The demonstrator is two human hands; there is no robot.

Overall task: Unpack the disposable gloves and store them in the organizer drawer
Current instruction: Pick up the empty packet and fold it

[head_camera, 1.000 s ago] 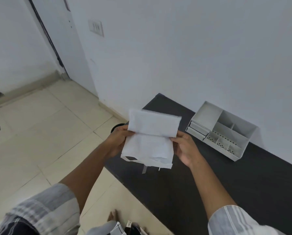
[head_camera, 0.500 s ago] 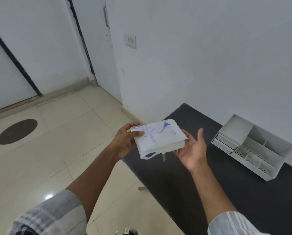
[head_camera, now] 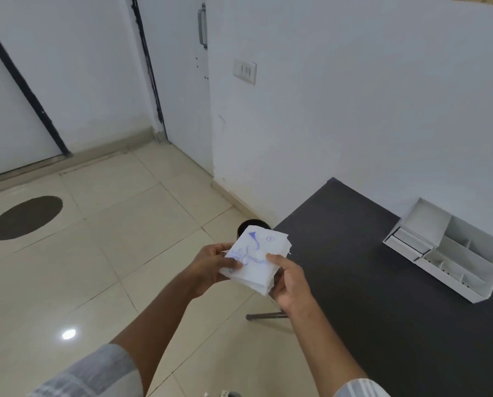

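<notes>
Pinching flat, crinkly white glove packet [head_camera: 253, 262]: left hand [head_camera: 211, 267], right hand [head_camera: 289, 282] grips.

My right hand [head_camera: 289, 277], which half a second ago is open with fingers spread beside the glove packet [head_camera: 255, 260], now closes on its near right edge, thumb on top of the printed face. The packet, unfolded and tall a second ago, is now a compact folded wad with the blue print up, turned so one corner points away from me. My left hand [head_camera: 211, 266] now has its thumb across the print. My view swings left, so the organizer [head_camera: 445, 250] sits nearer the right edge.
</notes>
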